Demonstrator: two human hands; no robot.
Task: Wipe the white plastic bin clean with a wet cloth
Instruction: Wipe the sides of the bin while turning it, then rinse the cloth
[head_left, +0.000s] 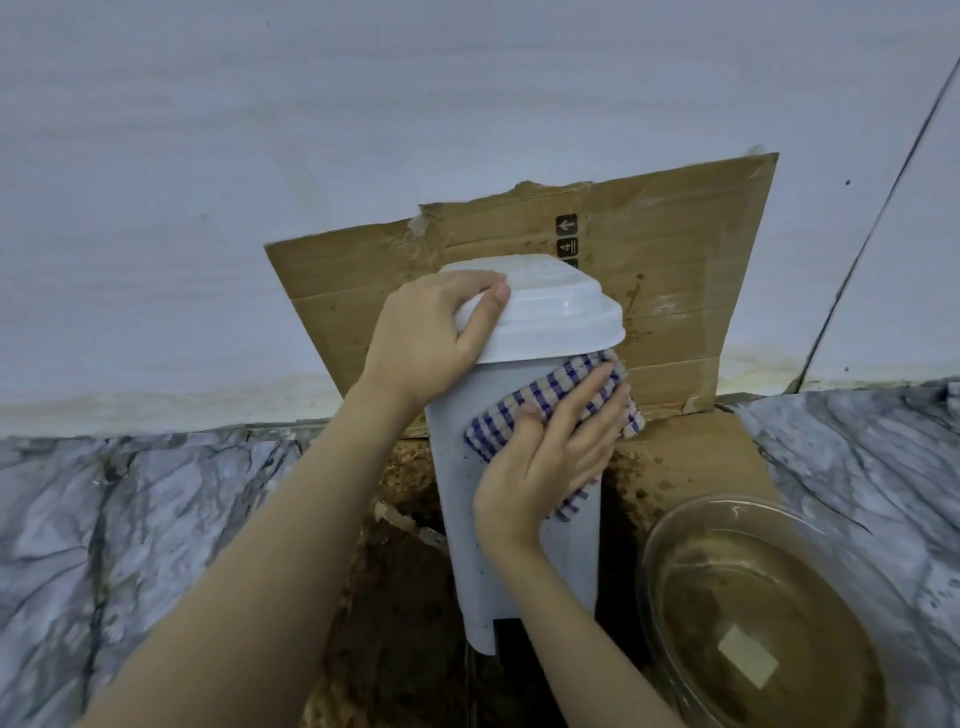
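On the cardboard (675, 260) by the wall, the bin (566, 561) stands with its lid (550, 312) on. Left hand (431, 338) grips the lid edge, fingers curled over it. Right hand (550, 457), fingers straight, presses the cloth (498, 421) on the bin's side. Bowl (727, 501) of brown water sits just right.

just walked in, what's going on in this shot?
A person is wiping a white plastic bin that stands on stained cardboard propped against the wall. The left hand grips the lid at its edge. The right hand presses a blue-checked cloth flat against the bin's upper side, just under the lid. A glass bowl of brownish water sits to the right.
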